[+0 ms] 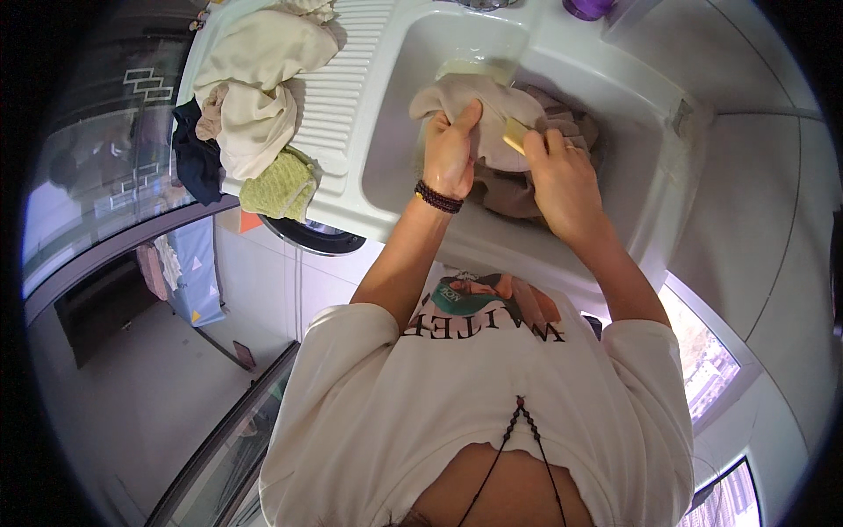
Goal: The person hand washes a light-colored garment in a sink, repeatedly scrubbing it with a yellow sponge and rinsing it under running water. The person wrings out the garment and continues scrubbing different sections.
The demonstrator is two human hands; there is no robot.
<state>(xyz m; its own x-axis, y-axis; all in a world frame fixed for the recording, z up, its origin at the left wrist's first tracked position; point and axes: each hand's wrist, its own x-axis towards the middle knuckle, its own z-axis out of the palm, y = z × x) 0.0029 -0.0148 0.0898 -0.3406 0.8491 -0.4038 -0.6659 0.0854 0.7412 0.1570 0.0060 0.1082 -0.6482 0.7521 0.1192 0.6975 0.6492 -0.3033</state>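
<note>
My left hand (449,148) grips a wet beige garment (484,109), thumb on top, just above the basin of a white laundry sink (388,148). In my right hand (563,174) is a pale yellow bar (516,135), apparently laundry soap, held against the garment's right side. My fingers cover part of the bar. Beneath both hands, darker brownish wet cloth (507,194) lies bunched in the basin. Some pale, cloudy water (477,69) shows at the basin's far end.
On the ribbed washboard (342,99) to the left lie cream clothes (270,49), a dark navy cloth (196,151) and a green towel (280,184), partly over the edge. A purple container (588,8) stands behind the sink. A tiled wall (744,171) borders the right side.
</note>
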